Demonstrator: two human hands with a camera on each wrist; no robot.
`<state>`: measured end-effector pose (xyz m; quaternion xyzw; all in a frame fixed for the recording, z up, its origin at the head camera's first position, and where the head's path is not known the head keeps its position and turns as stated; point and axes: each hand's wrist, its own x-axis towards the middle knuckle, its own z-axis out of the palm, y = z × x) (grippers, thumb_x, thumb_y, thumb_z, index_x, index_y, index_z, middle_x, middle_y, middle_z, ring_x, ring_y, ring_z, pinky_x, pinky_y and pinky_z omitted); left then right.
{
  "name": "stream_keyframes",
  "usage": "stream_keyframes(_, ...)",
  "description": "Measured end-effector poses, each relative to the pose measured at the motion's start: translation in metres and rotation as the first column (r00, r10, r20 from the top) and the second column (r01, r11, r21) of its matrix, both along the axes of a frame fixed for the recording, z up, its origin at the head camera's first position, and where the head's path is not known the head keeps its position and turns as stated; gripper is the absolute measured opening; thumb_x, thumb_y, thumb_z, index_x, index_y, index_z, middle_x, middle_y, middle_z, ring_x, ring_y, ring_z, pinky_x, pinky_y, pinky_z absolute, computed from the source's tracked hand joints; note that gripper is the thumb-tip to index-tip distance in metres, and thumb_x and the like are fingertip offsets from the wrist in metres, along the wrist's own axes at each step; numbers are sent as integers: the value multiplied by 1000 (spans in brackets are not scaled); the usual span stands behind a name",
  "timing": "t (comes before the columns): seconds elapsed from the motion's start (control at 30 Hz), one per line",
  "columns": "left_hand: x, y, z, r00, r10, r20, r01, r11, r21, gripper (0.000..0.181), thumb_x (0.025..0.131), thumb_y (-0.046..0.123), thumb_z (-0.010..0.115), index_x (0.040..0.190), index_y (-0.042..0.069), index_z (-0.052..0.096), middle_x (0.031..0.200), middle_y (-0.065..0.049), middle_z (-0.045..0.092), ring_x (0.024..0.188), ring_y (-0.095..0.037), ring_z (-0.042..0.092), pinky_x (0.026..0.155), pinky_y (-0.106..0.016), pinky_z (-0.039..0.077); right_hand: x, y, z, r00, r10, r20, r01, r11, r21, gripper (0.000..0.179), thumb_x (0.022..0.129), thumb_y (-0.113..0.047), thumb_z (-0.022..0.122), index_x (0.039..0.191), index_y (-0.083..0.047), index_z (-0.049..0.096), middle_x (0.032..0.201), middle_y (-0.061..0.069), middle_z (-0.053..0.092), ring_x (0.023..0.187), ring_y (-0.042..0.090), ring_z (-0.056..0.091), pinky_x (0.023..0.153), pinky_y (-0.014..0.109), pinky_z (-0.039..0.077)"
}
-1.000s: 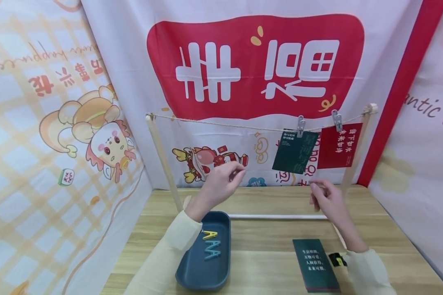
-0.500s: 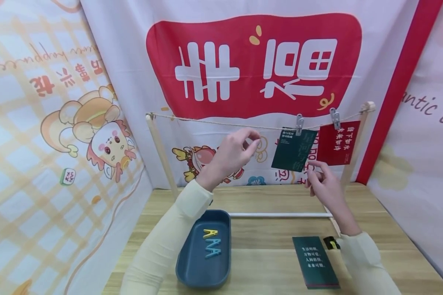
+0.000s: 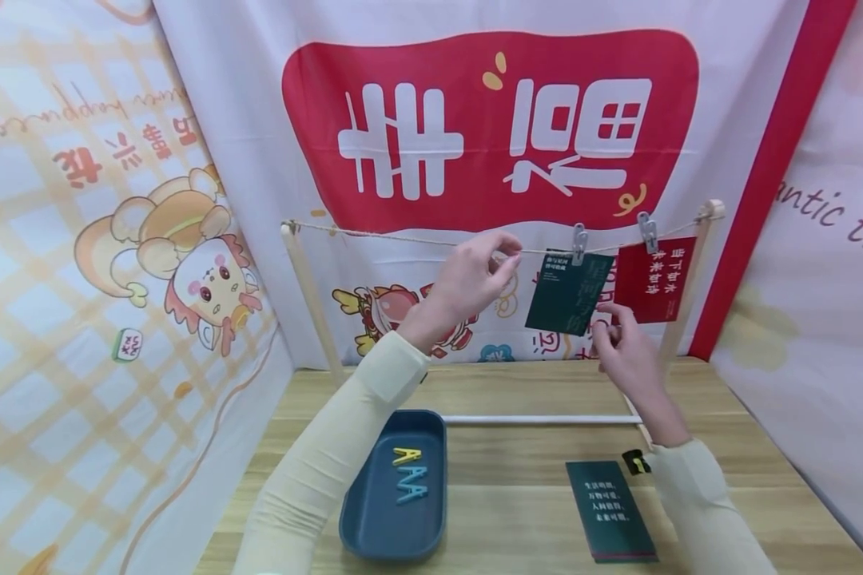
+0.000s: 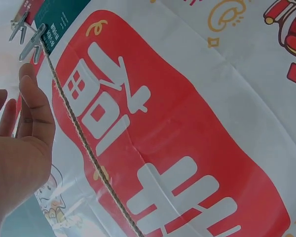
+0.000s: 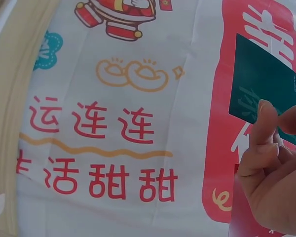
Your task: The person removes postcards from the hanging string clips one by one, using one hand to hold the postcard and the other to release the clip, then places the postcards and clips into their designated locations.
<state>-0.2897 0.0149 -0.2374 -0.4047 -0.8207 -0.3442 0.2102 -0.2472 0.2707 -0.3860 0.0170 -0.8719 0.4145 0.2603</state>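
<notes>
A dark green card (image 3: pixel 566 291) hangs tilted from a string (image 3: pixel 403 237) by a grey clothespin (image 3: pixel 579 244). Beside it a red card (image 3: pixel 662 279) hangs from a second grey clothespin (image 3: pixel 647 232). My left hand (image 3: pixel 475 275) is raised by the string, left of the green card; its fingers are bent loosely and nothing shows between them. In the left wrist view, the same hand (image 4: pixel 32 123) lies just below the clothespins. My right hand (image 3: pixel 629 355) is at the green card's lower right edge, fingers loosely bent; whether the fingertips touch the card is unclear.
A blue tray (image 3: pixel 395 543) with yellow and blue clothespins stands at the front left of the wooden table (image 3: pixel 503 495). Another green card (image 3: pixel 610 511) lies at the right, near a small black and yellow item (image 3: pixel 635 461). Wooden posts (image 3: pixel 309 295) carry the string.
My left hand has risen and moved right, up to the string. My right hand has moved up and slightly left to the hanging green card's edge.
</notes>
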Motion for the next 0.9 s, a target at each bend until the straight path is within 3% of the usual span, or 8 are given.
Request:
stream_keyframes(0.17, -5, 10, 5, 999, 16, 49, -15, 1000, -13, 35, 93, 26, 66, 125, 13, 59, 124, -4, 64, 94, -9, 67, 80, -17, 56, -7, -2, 0, 1000, 17, 12, -17, 999, -50, 43, 102, -37, 47, 138, -12, 43, 76, 9, 63, 60, 29, 60, 51, 26, 51)
stream_keyframes(0.33, -10, 23, 13, 993, 39, 111, -37, 999, -21, 40, 93, 26, 67, 129, 14, 55, 129, -4, 61, 102, -9, 64, 80, -15, 55, -16, -3, -1, 997, 59, 47, -48, 974, -220, 49, 102, -43, 46, 140, -13, 42, 79, 15, 64, 58, 29, 60, 54, 27, 53)
stream_keyframes(0.57, -12, 43, 26, 987, 65, 147, -55, 996, -74, 48, 93, 28, 67, 136, 15, 51, 134, -3, 59, 115, -10, 58, 85, -17, 55, -17, -5, 3, 986, 153, 66, -105, 878, -467, 44, 102, -38, 49, 138, -12, 43, 74, 7, 64, 50, 17, 57, 51, 24, 51)
stream_keyframes(0.8, -8, 64, 38, 964, 140, 225, -92, 973, -213, 57, 92, 28, 68, 143, 17, 45, 139, -2, 53, 119, -11, 53, 79, -16, 56, -14, -13, 16, 970, 241, -19, -200, 754, -626, 27, 101, -25, 55, 117, -4, 53, 68, 6, 65, 47, 19, 57, 47, 23, 51)
stream_keyframes(0.9, -6, 73, 43, 958, 179, 226, -119, 959, -256, 60, 91, 31, 69, 143, 19, 44, 138, 1, 53, 116, -9, 53, 78, -16, 55, -18, -12, 13, 971, 233, -46, -207, 735, -646, 24, 99, -25, 57, 111, -5, 54, 68, 5, 65, 49, 18, 59, 50, 22, 53)
